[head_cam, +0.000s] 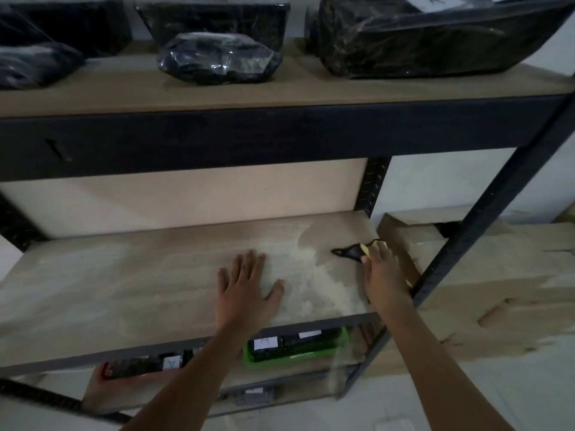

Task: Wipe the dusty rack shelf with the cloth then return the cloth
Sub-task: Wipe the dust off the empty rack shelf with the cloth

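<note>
Right of centre, the right hand (381,269) bunches the limp, light cloth (353,251); left hand (245,286) lies flat on the dusty shelf (124,275).

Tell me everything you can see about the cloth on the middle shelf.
The small black and yellow cloth lies crumpled at the right end of the dusty light wooden middle shelf, near its back edge. It looks like soft fabric, mostly black, with a yellow part under the fingers. The right hand holds it against the board. A black corner sticks out to the left, toward a patch of pale dust.
</note>
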